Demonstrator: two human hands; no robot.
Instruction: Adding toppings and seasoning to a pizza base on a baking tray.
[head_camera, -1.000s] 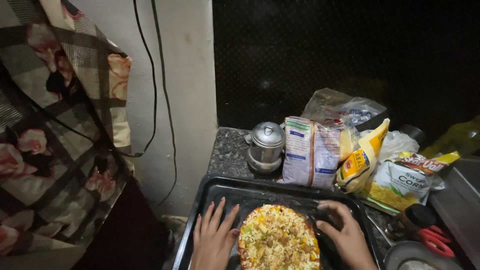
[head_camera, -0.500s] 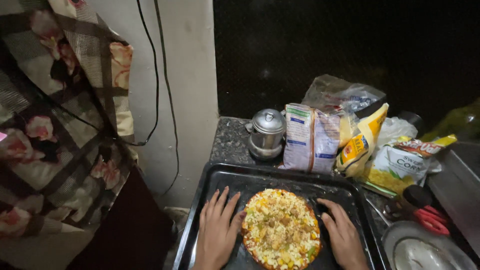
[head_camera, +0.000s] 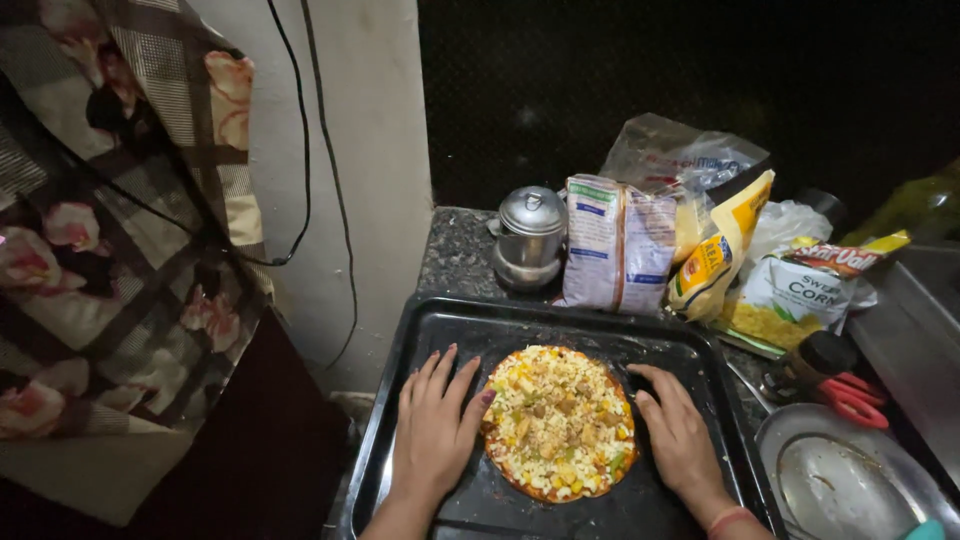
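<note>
Left hand (head_camera: 432, 432): flat on the tray, fingers (head_camera: 447, 375) spread and straight, gripping nothing; the fingertip nearest the pizza touches its left edge.
Right hand (head_camera: 678, 432): flat on the tray, fingers (head_camera: 655, 385) stretched out and loosely apart, closed on nothing; their inner side lies against the pizza's right edge.
Pizza (head_camera: 558, 422): round, topped with yellow and white bits, lying between the two sets of fingers.
Tray (head_camera: 520, 328): black, rectangular, under both hands and the pizza, resting on the bench (head_camera: 455, 255).
Steel pot (head_camera: 530, 238): lidded, beyond the left fingertips, past the tray's far rim.
Pale packet (head_camera: 617, 243): standing just right of the pot.
Yellow packet (head_camera: 718, 250): leaning, beyond the right fingertips.
Corn bag (head_camera: 795, 298): further right of the yellow packet.
Steel plate (head_camera: 850, 480): right of the right hand, off the tray.
Red-handled scissors (head_camera: 855, 398): just beyond the plate.
</note>
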